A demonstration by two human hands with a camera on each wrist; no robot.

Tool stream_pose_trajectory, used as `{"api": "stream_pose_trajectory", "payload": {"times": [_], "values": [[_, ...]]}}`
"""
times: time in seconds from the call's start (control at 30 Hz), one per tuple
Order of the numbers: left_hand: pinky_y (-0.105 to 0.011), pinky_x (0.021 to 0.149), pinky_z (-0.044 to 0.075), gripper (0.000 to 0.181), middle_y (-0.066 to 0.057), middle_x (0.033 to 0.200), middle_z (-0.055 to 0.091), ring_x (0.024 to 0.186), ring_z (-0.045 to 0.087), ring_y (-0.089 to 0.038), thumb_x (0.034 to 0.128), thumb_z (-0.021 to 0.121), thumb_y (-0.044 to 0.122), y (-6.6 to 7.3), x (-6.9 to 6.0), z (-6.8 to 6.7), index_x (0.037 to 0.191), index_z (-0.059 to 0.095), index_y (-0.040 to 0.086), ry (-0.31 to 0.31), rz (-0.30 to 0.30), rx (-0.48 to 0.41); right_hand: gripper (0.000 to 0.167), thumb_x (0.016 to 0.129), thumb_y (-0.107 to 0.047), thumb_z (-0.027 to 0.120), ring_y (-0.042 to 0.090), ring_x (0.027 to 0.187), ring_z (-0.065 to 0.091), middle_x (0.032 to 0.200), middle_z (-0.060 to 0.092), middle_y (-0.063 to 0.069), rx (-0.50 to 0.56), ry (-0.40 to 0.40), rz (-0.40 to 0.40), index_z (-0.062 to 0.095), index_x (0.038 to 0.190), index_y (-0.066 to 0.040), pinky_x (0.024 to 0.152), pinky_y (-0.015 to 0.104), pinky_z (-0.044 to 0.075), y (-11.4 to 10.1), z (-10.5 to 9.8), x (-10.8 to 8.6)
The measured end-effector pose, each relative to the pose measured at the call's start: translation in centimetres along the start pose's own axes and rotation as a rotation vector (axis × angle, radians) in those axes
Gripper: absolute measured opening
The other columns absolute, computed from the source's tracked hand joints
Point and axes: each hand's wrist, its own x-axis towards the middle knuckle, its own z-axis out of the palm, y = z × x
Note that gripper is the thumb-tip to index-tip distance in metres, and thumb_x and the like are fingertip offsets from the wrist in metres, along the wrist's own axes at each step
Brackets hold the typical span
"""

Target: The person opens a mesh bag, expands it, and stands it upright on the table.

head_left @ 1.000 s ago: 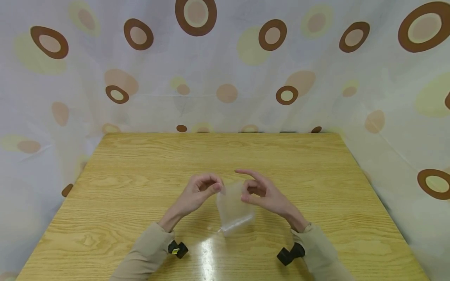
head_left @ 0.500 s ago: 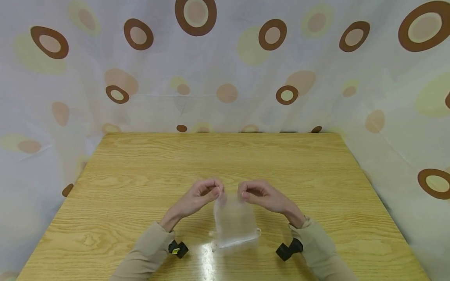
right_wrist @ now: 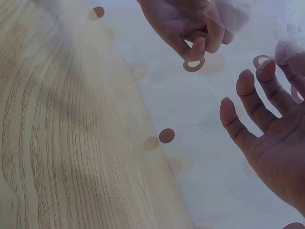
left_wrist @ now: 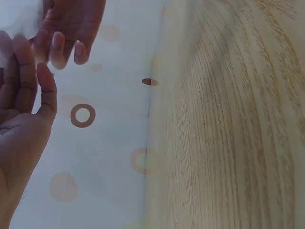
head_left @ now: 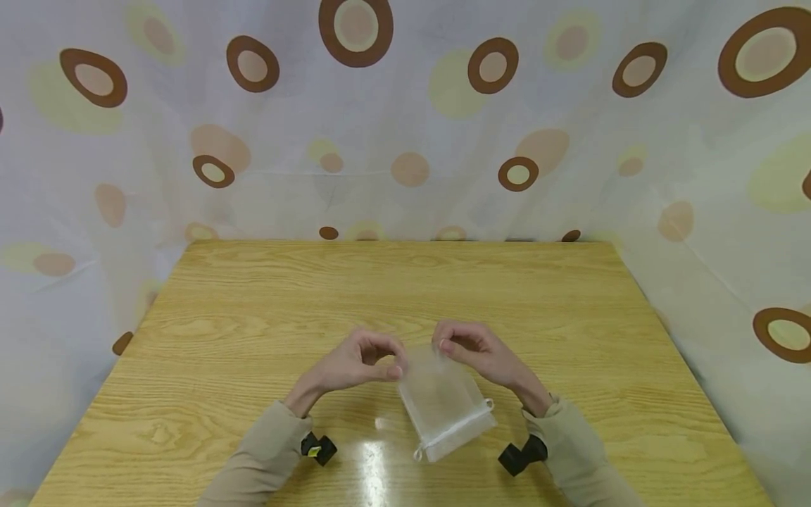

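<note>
A sheer white drawstring pouch (head_left: 446,405) hangs between my two hands over the table, its gathered cord end toward me and small cord loops at both sides. With thumb and fingers my left hand (head_left: 351,362) pinches its upper left corner. At the other upper corner my right hand (head_left: 484,355) pinches the cloth between thumb and curled index finger. In the right wrist view, thin fabric (right_wrist: 228,15) shows at the left hand's fingers, and the right hand's other fingers (right_wrist: 250,93) are spread loosely. The left wrist view catches only a blurred bit of the pouch.
The wood-grain table (head_left: 266,296) spreads beneath both hands. A white curtain (head_left: 405,127) with brown and pale ovals stands behind it and along both sides. Black wrist-camera mounts (head_left: 524,455) sit at the cuffs of the beige sleeves (head_left: 262,451).
The pouch has turned and swung right, its cord end now at lower right. The left hand has dipped slightly and its thumb has lowered. The right index finger, extended a second ago, is now curled.
</note>
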Motion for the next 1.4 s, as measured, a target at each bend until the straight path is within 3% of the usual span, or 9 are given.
{"api": "stream_pose_trajectory", "payload": {"times": [0.17, 0.3, 0.4, 0.47, 0.63, 0.77, 1.0, 1.17, 1.4], "values": [[-0.022, 0.085, 0.052, 0.024, 0.008, 0.095, 0.065, 0.091, 0.058, -0.004, 0.1016, 0.061, 0.017, -0.1, 0.0, 0.2, 0.089, 0.061, -0.004, -0.004, 0.018, 0.036, 0.018, 0.105, -0.003, 0.048, 0.009, 0.094, 0.052, 0.101, 0.056, -0.004, 0.072, 0.013, 0.018, 0.054, 0.088, 0.000, 0.080, 0.025, 0.047, -0.1, 0.4, -0.2], [-0.023, 0.089, 0.052, 0.027, 0.008, 0.096, 0.063, 0.094, 0.058, -0.004, 0.1046, 0.056, 0.018, -0.4, 0.1, 0.4, 0.089, 0.061, -0.002, 0.031, 0.082, 0.039, 0.024, 0.107, -0.010, 0.046, 0.012, 0.108, 0.050, 0.114, 0.059, -0.006, 0.285, 0.017, 0.038, 0.056, 0.085, -0.010, 0.095, 0.029, 0.042, 0.0, 1.1, -0.4], [-0.023, 0.090, 0.052, 0.030, 0.011, 0.096, 0.064, 0.094, 0.059, -0.003, 0.1053, 0.054, 0.019, -0.6, 0.3, 0.5, 0.086, 0.060, -0.003, 0.047, 0.138, 0.024, 0.027, 0.108, -0.015, 0.043, 0.014, 0.116, 0.050, 0.120, 0.062, -0.007, 0.445, -0.011, -0.011, 0.059, 0.087, -0.021, 0.105, 0.034, 0.037, 0.4, 1.6, -0.3], [-0.023, 0.092, 0.051, 0.031, 0.014, 0.098, 0.066, 0.096, 0.060, -0.002, 0.1051, 0.054, 0.019, -0.8, 0.5, 0.7, 0.085, 0.058, -0.005, 0.051, 0.184, -0.013, 0.027, 0.109, -0.016, 0.041, 0.013, 0.117, 0.053, 0.121, 0.064, -0.008, 0.526, -0.039, -0.054, 0.062, 0.092, -0.022, 0.107, 0.036, 0.037, 0.7, 1.8, -0.2], [-0.025, 0.106, 0.047, 0.021, 0.016, 0.107, 0.070, 0.106, 0.062, -0.003, 0.1060, 0.052, 0.021, -0.7, 1.1, 1.2, 0.097, 0.070, 0.017, 0.014, 0.264, -0.224, 0.026, 0.109, -0.016, 0.041, 0.010, 0.114, 0.056, 0.118, 0.066, -0.008, 0.682, -0.093, -0.094, 0.065, 0.100, -0.021, 0.106, 0.031, 0.040, 0.9, 2.3, 0.2], [-0.025, 0.109, 0.044, 0.021, 0.016, 0.108, 0.069, 0.109, 0.060, -0.003, 0.1067, 0.050, 0.023, -0.3, 1.4, 1.8, 0.101, 0.071, 0.024, -0.023, 0.286, -0.371, 0.023, 0.108, -0.020, 0.044, 0.008, 0.103, 0.055, 0.106, 0.066, -0.011, 0.696, -0.087, -0.075, 0.065, 0.099, -0.022, 0.098, 0.027, 0.040, 0.7, 2.4, 0.4], [-0.017, 0.089, 0.047, 0.021, 0.015, 0.101, 0.065, 0.096, 0.058, -0.001, 0.1071, 0.047, 0.025, -0.1, 1.7, 2.7, 0.101, 0.067, 0.022, -0.050, 0.312, -0.476, 0.020, 0.108, -0.023, 0.045, 0.009, 0.089, 0.049, 0.091, 0.062, -0.013, 0.634, -0.101, -0.100, 0.061, 0.096, -0.021, 0.089, 0.026, 0.041, 0.4, 2.3, 0.8], [-0.016, 0.086, 0.045, 0.019, 0.018, 0.097, 0.061, 0.092, 0.055, 0.000, 0.1065, 0.048, 0.028, -0.2, 1.7, 2.7, 0.098, 0.065, 0.024, -0.024, 0.275, -0.412, 0.022, 0.109, -0.019, 0.041, 0.016, 0.080, 0.044, 0.079, 0.052, -0.001, 0.606, -0.144, -0.141, 0.057, 0.094, -0.016, 0.084, 0.030, 0.040, 0.3, 2.1, 1.1], [-0.016, 0.083, 0.040, 0.028, 0.015, 0.092, 0.053, 0.089, 0.048, -0.003, 0.1068, 0.046, 0.032, -0.3, 1.4, 2.2, 0.085, 0.053, 0.016, 0.022, 0.207, -0.264, 0.023, 0.110, -0.019, 0.039, 0.012, 0.086, 0.048, 0.076, 0.044, 0.001, 0.529, -0.102, -0.129, 0.051, 0.091, -0.012, 0.086, 0.026, 0.040, -0.1, 1.6, 0.9]]}}
